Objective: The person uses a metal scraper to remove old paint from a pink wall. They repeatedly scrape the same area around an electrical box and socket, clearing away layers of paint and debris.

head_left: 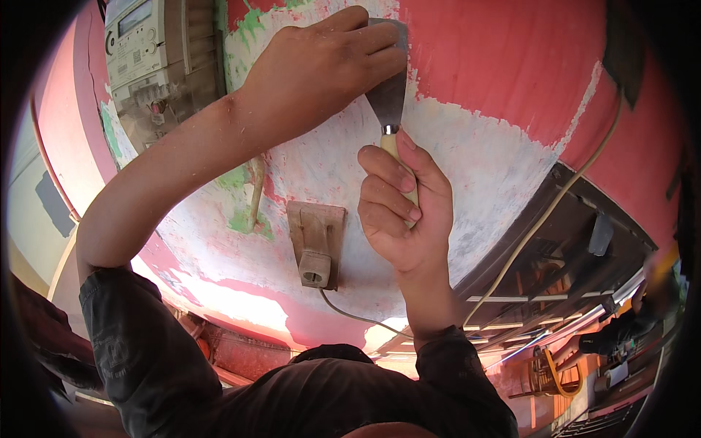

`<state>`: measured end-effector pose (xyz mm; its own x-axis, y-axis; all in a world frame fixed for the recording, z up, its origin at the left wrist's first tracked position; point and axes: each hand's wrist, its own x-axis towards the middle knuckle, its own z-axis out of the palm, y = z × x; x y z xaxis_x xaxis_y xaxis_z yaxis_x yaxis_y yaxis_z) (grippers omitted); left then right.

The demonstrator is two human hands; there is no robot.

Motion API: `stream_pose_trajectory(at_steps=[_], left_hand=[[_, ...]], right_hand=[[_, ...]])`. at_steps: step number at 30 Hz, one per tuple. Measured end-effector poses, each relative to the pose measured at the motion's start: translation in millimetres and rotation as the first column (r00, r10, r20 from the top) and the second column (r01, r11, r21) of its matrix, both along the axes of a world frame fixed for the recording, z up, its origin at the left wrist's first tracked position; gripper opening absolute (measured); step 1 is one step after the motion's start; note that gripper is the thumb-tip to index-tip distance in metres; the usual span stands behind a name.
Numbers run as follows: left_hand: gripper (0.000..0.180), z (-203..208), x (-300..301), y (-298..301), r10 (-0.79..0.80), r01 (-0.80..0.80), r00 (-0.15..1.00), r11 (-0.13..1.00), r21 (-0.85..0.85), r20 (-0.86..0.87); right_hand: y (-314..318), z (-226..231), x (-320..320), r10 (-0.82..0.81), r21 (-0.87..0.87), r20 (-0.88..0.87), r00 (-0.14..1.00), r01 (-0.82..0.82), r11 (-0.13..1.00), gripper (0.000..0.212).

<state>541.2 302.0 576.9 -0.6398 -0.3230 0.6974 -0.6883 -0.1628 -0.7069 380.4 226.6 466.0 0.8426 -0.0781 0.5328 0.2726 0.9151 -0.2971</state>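
Observation:
My right hand (412, 212) is wrapped round the pale handle of a paint scraper (388, 102), its broad grey blade pointing up. My left hand (321, 69) reaches across from the left, and its bent fingers press on the upper part of the blade, hiding some of it. Behind the tool is a wall (475, 157) with a whitish patch where the red paint is gone. Red paint remains above and to the right, with ragged edges. Whether the blade's edge touches the wall cannot be made out.
An electricity meter (135, 62) is fixed at the upper left. Below my hands, a socket (314, 270) sits on a wooden board with a cable running right. A dark-framed window (577, 226) and another cord (544, 219) are at right. A chair (558, 372) and another person (635, 321) appear lower right.

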Motion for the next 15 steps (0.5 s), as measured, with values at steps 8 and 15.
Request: stream_pose_trajectory(at_steps=[8,15], left_hand=[[0.020,-9.8,0.2,-4.5,-0.089,0.090,0.996,0.995,0.040,-0.026],[0.016,27.2,-4.8,3.2,-0.079,0.079,0.997,0.996,0.034,0.007]], right_hand=[[-3.2,-1.7,-0.2,-0.042,-0.024,-0.021,0.999,0.042,0.999,0.035],[-8.2,37.1,10.0,-0.001,-0.033,0.040,0.999,0.003,0.999,0.034]])
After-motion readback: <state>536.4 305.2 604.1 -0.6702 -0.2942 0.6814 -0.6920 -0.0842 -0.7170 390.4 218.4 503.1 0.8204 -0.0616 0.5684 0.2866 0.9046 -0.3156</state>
